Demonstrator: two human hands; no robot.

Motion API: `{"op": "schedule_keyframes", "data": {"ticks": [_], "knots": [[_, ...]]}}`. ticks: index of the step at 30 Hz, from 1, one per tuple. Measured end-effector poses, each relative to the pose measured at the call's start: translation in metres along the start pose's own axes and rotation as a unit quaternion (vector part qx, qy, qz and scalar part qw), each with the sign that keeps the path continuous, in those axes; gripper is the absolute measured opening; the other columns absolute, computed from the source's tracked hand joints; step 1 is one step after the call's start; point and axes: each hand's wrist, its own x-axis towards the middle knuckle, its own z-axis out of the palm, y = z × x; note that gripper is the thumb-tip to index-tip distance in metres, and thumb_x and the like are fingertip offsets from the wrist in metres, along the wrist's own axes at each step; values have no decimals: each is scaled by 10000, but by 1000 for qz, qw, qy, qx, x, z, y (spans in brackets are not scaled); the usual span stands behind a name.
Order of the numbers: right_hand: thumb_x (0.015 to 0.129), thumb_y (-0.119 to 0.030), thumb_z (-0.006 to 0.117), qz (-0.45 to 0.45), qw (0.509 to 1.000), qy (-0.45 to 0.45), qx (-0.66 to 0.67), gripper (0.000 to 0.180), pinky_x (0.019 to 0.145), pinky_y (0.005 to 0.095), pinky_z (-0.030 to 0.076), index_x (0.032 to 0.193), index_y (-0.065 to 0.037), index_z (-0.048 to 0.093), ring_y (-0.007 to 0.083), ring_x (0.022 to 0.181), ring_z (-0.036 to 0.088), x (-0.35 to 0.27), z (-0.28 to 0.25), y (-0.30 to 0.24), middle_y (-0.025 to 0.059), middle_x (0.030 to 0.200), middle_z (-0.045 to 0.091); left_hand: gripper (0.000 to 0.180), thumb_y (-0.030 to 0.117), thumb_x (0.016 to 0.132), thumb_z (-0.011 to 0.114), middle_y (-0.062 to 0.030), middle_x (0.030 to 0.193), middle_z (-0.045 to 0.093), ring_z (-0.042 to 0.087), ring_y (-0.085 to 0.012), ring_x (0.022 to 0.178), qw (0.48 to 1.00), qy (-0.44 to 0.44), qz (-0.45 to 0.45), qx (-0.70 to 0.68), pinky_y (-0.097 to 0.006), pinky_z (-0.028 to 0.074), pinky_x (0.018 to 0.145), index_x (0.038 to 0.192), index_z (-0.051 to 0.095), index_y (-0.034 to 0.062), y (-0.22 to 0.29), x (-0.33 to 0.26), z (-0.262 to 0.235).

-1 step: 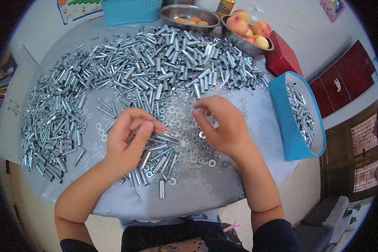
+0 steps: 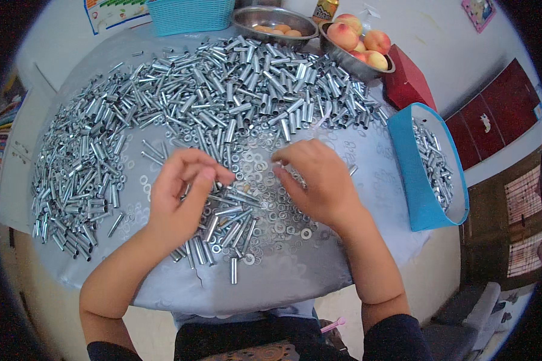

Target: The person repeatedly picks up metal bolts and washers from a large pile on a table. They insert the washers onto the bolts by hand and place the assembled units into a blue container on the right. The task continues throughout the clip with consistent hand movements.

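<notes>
My left hand is curled above a small heap of short silver metal tubes, thumb and fingers pinched together on what looks like one tube. My right hand lies palm down beside it, fingertips bent onto a scatter of flat metal washers. What its fingers grip is hidden. A much larger pile of the same tubes covers the far and left parts of the round table, which has a silvery cloth.
At the right table edge stands a blue bin holding tubes. At the back are a metal bowl of peaches, another metal bowl, a turquoise basket and a red box.
</notes>
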Motion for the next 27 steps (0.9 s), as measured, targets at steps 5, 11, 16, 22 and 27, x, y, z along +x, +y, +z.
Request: {"op": "schedule_keyframes", "data": {"ticks": [5,11,16,22,27], "knots": [[813,-167,658,-36,994,-96,-32,235,840,427,456,1000,-37,596,333,956,564,-2,4,1,138,979,596,176,-20,808,544,-104,949,662,638,-230,865,956,45,105,270,-331,483,798,968,609,17,0,16,-16],[793,-145,686,-71,989,-130,-18,230,850,402,451,996,-52,630,314,951,563,-2,6,-4,122,988,606,306,51,629,613,-93,938,662,617,-302,903,894,-94,216,381,-412,486,833,930,666,61,-3,17,-21],[779,-133,706,-56,983,-174,9,248,827,386,445,1009,-63,647,304,922,542,-5,11,-12,110,959,579,407,83,588,600,-102,1001,636,588,-310,954,871,-128,209,426,-418,467,860,991,649,56,-5,19,-25],[761,-108,703,-54,985,-165,-15,240,804,387,441,977,-50,616,310,909,516,-8,12,-15,117,948,539,345,49,652,574,-112,986,612,571,-295,984,872,-109,181,442,-402,452,871,991,639,43,-12,18,-24],[761,-83,687,-45,985,-166,-16,224,808,392,434,949,-32,575,321,906,511,-9,14,-15,132,952,533,302,-12,683,575,-110,972,611,569,-303,956,881,-92,180,427,-410,453,851,975,636,34,-14,18,-23]]}}
